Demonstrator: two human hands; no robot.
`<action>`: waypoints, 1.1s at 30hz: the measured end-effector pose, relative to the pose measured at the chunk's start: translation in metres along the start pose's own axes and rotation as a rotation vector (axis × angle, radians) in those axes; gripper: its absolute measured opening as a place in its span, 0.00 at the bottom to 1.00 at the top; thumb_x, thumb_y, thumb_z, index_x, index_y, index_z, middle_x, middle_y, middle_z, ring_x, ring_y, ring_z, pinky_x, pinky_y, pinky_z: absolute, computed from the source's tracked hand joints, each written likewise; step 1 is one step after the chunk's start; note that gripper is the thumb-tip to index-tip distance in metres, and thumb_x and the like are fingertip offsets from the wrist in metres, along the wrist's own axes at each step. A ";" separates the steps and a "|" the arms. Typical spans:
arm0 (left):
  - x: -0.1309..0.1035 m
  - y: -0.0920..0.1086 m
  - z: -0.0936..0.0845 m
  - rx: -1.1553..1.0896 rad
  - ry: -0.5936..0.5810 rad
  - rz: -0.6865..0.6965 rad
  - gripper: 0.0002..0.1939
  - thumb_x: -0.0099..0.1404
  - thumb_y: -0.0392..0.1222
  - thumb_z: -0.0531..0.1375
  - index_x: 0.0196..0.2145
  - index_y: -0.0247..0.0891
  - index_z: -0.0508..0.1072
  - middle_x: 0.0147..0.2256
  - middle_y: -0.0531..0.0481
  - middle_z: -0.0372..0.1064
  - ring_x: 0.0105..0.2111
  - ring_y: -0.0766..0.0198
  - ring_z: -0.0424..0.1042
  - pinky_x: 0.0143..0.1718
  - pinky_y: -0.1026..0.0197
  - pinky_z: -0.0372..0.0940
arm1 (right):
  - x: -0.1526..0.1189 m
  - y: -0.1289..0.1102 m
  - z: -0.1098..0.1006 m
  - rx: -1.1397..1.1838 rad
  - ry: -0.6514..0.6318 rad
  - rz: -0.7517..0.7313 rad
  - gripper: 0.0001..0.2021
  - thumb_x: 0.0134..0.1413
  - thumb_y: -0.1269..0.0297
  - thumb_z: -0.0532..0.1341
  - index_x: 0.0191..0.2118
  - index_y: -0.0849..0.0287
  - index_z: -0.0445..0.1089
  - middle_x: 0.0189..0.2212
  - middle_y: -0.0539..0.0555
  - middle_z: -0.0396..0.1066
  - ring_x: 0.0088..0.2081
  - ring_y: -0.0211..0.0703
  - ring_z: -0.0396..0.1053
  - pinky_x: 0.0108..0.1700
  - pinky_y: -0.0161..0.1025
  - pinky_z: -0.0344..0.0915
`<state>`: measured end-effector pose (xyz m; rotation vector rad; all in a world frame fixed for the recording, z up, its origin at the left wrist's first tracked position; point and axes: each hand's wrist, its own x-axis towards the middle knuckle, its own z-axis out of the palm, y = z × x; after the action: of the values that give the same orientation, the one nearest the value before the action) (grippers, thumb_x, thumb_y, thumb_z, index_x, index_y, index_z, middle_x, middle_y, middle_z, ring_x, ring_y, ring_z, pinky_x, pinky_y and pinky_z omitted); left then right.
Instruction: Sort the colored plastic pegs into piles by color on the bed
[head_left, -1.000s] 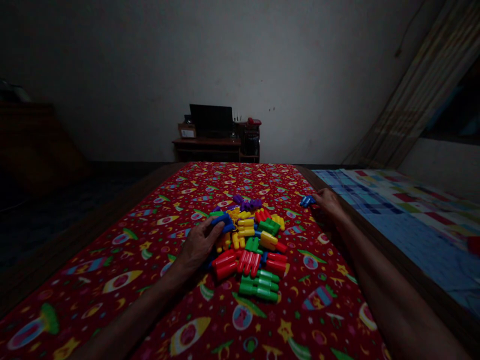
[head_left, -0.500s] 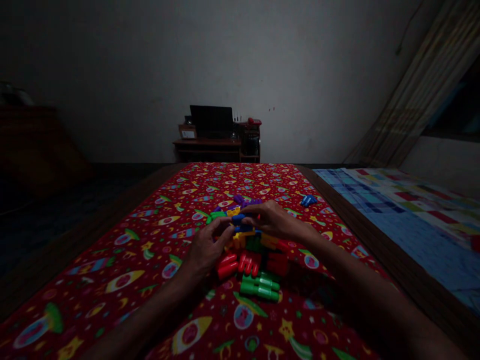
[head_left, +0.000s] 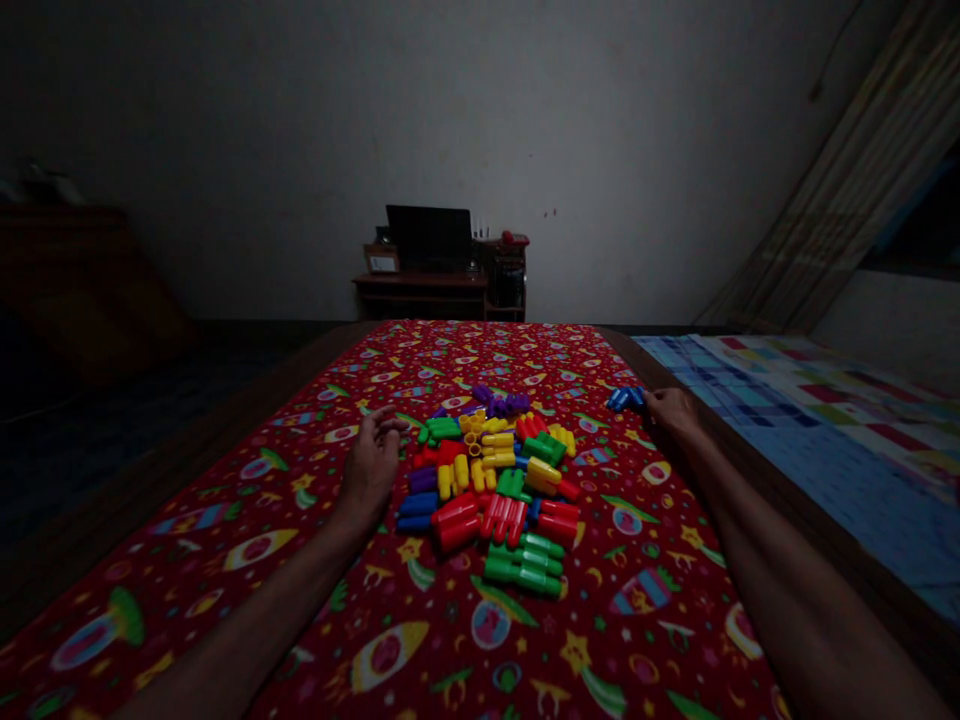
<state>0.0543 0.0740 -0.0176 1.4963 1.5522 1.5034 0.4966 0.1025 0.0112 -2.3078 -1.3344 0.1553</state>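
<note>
Colourful plastic pieces lie in a heap on the red patterned cloth (head_left: 386,650). Among them are yellow pieces (head_left: 498,450), red pieces (head_left: 504,518), green pieces (head_left: 523,565) and blue pieces (head_left: 418,510), with purple pieces (head_left: 501,402) at the far edge. My left hand (head_left: 371,455) rests left of the heap, its fingers apart and nothing in it. Off to the right, my right hand (head_left: 673,411) pinches a blue piece (head_left: 636,396) beside another blue piece (head_left: 616,400) on the cloth.
A low desk (head_left: 420,284) with a dark screen (head_left: 429,238) stands against the far wall. A checked blanket (head_left: 750,400) lies to the right, below a curtain (head_left: 817,190). A wooden cabinet (head_left: 82,290) is at the far left.
My right hand has moved from above the heap to the right, carrying a blue piece beside the separate blue one. My left hand has drawn back leftward and opened, uncovering the heap.
</note>
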 end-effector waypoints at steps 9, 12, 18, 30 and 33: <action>0.003 -0.009 0.002 0.023 -0.042 0.016 0.18 0.56 0.40 0.52 0.45 0.38 0.68 0.38 0.47 0.73 0.38 0.59 0.73 0.41 0.56 0.68 | -0.024 -0.060 -0.022 0.036 0.188 -0.309 0.16 0.55 0.65 0.53 0.41 0.64 0.76 0.39 0.61 0.76 0.41 0.49 0.72 0.39 0.36 0.63; 0.003 -0.010 0.002 0.015 -0.055 0.010 0.17 0.56 0.40 0.52 0.44 0.38 0.68 0.38 0.47 0.72 0.38 0.59 0.73 0.41 0.55 0.68 | -0.066 -0.106 -0.022 0.155 -0.113 -0.726 0.16 0.58 0.62 0.52 0.39 0.63 0.76 0.34 0.56 0.76 0.34 0.42 0.72 0.35 0.33 0.61; 0.003 -0.011 0.003 -0.021 -0.055 0.007 0.17 0.55 0.40 0.53 0.43 0.38 0.68 0.37 0.47 0.72 0.35 0.59 0.73 0.39 0.56 0.68 | -0.143 -0.145 0.002 -0.232 -0.438 -1.096 0.15 0.56 0.57 0.58 0.42 0.62 0.73 0.37 0.60 0.75 0.36 0.44 0.70 0.31 0.34 0.55; -0.003 0.003 -0.002 0.067 -0.099 0.023 0.18 0.53 0.40 0.52 0.41 0.36 0.71 0.37 0.46 0.73 0.34 0.59 0.74 0.38 0.56 0.69 | -0.129 -0.139 0.004 -0.131 -0.465 -1.065 0.11 0.50 0.66 0.62 0.40 0.64 0.72 0.35 0.56 0.73 0.33 0.37 0.65 0.30 0.31 0.52; -0.002 0.001 -0.002 0.067 -0.109 0.028 0.18 0.53 0.41 0.52 0.40 0.36 0.71 0.37 0.45 0.73 0.34 0.59 0.74 0.38 0.56 0.69 | -0.122 -0.139 0.000 -0.048 -0.489 -1.019 0.10 0.52 0.65 0.61 0.39 0.64 0.73 0.32 0.54 0.73 0.29 0.36 0.64 0.29 0.31 0.52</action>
<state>0.0536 0.0712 -0.0168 1.6161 1.5375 1.3726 0.3237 0.0578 0.0574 -1.3866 -2.5863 0.3531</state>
